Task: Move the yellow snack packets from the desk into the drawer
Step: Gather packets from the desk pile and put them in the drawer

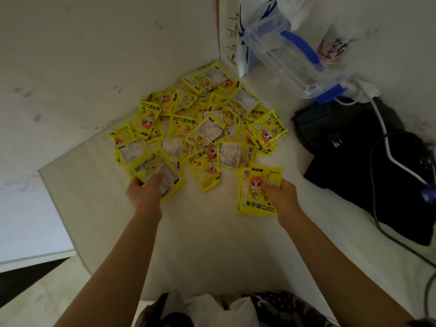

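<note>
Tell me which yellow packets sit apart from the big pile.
The small stack held by the right hand, face up and nearest the person; bare desk separates it from the heap the left hand grips.

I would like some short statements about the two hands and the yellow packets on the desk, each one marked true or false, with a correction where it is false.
1. The right hand holds a small stack of yellow packets face up. True.
2. The left hand is empty and off the desk. False: it grips packets at the near left edge of the pile.
3. Most packets lie in a loose pile on the desk. True.
4. The clear plastic box with blue clips sits left of the pile. False: it stands beyond it on the right.
5. A black bag with cables lies on the right. True.
</note>
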{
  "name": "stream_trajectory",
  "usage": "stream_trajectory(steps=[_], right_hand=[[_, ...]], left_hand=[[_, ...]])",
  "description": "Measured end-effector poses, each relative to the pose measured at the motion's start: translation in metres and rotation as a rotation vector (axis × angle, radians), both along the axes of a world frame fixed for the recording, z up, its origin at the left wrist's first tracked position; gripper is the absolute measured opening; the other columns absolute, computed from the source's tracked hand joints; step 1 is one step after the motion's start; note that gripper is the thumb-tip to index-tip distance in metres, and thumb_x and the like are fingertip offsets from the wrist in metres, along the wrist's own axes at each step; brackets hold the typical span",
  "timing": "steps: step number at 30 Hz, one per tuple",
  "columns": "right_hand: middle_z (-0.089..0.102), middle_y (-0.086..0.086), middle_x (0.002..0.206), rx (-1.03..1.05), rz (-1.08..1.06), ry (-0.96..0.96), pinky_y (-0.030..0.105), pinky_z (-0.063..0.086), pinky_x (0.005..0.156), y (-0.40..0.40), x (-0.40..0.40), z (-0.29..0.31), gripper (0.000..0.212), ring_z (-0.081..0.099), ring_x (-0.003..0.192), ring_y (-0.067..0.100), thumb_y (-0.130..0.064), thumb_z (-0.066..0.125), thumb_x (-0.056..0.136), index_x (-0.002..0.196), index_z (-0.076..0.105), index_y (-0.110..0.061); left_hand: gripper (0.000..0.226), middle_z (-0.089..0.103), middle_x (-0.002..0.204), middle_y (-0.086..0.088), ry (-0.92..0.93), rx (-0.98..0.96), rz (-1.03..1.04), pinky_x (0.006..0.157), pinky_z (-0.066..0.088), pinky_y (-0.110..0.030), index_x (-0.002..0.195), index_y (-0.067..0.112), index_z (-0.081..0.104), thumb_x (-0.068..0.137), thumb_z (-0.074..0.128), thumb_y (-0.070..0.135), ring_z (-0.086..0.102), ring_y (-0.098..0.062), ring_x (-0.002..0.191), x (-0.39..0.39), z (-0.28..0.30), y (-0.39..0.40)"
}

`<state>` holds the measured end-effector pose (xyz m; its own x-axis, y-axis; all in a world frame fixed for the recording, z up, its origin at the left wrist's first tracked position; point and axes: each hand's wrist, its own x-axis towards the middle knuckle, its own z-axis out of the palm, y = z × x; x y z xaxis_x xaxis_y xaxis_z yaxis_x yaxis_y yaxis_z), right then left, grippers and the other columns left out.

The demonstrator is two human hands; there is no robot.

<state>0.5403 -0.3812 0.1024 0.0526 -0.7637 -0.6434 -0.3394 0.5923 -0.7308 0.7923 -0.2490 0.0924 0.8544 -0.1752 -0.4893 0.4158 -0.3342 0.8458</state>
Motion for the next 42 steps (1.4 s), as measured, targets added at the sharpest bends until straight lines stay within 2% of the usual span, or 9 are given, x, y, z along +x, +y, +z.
stream_trajectory(steps=[4,9,15,23,25,29,32,38,42], right_hand=[[0.067,0.001,0.078,-0.005,-0.012,-0.038,0.028,0.05,0.058,0.018,-0.017,0.008,0.015,0.062,0.067,0.016,-0.006,0.059,0.09,0.086,0.067,-0.018],[0.071,0.011,0.097,0.027,-0.054,-0.112,0.047,0.055,0.084,0.047,-0.033,0.021,0.016,0.068,0.09,0.031,-0.005,0.06,0.089,0.091,0.068,-0.019],[0.072,0.015,0.099,-0.027,-0.106,-0.109,0.054,0.053,0.089,0.101,-0.048,0.034,0.014,0.067,0.096,0.037,-0.006,0.061,0.089,0.092,0.07,-0.016],[0.073,0.011,0.088,-0.084,-0.266,-0.054,0.048,0.056,0.081,0.21,-0.061,0.033,0.012,0.067,0.08,0.03,-0.007,0.063,0.086,0.084,0.07,-0.017],[0.073,0.011,0.091,-0.079,-0.33,-0.04,0.046,0.057,0.079,0.245,-0.068,0.032,0.01,0.069,0.081,0.031,-0.008,0.063,0.087,0.09,0.071,-0.012],[0.07,0.007,0.081,-0.096,-0.448,-0.004,0.033,0.052,0.067,0.31,-0.084,0.034,0.009,0.063,0.067,0.019,-0.006,0.062,0.087,0.092,0.07,-0.008],[0.07,0.009,0.082,-0.083,-0.533,0.009,0.036,0.052,0.069,0.351,-0.099,0.034,0.008,0.062,0.068,0.021,-0.006,0.064,0.086,0.091,0.069,-0.007],[0.069,0.007,0.079,-0.103,-0.677,0.016,0.028,0.05,0.063,0.42,-0.139,0.04,0.007,0.062,0.067,0.019,-0.006,0.063,0.087,0.09,0.068,-0.008],[0.068,0.003,0.078,-0.125,-0.788,0.031,0.029,0.05,0.064,0.467,-0.17,0.044,0.008,0.062,0.067,0.019,-0.006,0.063,0.087,0.085,0.067,-0.013]], left_hand=[[0.03,0.07,0.098,-0.009,0.088,-0.125,0.021,0.083,0.056,-0.042,0.106,0.009,0.066,0.077,0.076,0.008,0.068,-0.027,0.093,-0.023,0.008,0.027],[0.028,0.068,0.109,-0.017,0.208,-0.214,-0.071,0.086,0.055,-0.049,0.108,0.006,0.064,0.081,0.071,0.004,0.067,-0.033,0.096,-0.055,0.014,0.061],[0.021,0.069,0.105,-0.018,0.255,-0.2,-0.255,0.086,0.054,-0.051,0.107,0.005,0.064,0.086,0.065,0.004,0.067,-0.035,0.094,-0.082,0.026,0.097],[0.026,0.07,0.107,-0.019,0.238,-0.159,-0.495,0.087,0.054,-0.052,0.113,0.001,0.064,0.087,0.065,0.007,0.068,-0.035,0.097,-0.083,0.022,0.166],[0.024,0.071,0.103,-0.017,0.218,-0.133,-0.537,0.083,0.055,-0.049,0.109,0.003,0.065,0.086,0.067,0.008,0.069,-0.034,0.095,-0.083,0.021,0.188],[0.012,0.072,0.094,-0.012,0.188,-0.083,-0.593,0.079,0.057,-0.044,0.095,0.012,0.068,0.083,0.07,0.008,0.07,-0.031,0.089,-0.088,0.024,0.225],[0.015,0.072,0.096,-0.013,0.182,-0.072,-0.676,0.079,0.057,-0.044,0.099,0.011,0.069,0.084,0.069,0.007,0.07,-0.029,0.087,-0.098,0.028,0.248],[0.018,0.073,0.097,-0.014,0.175,-0.062,-0.837,0.075,0.056,-0.038,0.097,0.013,0.069,0.082,0.07,0.005,0.07,-0.027,0.083,-0.133,0.033,0.276],[0.016,0.073,0.093,-0.01,0.195,-0.07,-0.949,0.077,0.057,-0.043,0.094,0.016,0.069,0.082,0.069,0.005,0.071,-0.027,0.083,-0.17,0.038,0.295]])
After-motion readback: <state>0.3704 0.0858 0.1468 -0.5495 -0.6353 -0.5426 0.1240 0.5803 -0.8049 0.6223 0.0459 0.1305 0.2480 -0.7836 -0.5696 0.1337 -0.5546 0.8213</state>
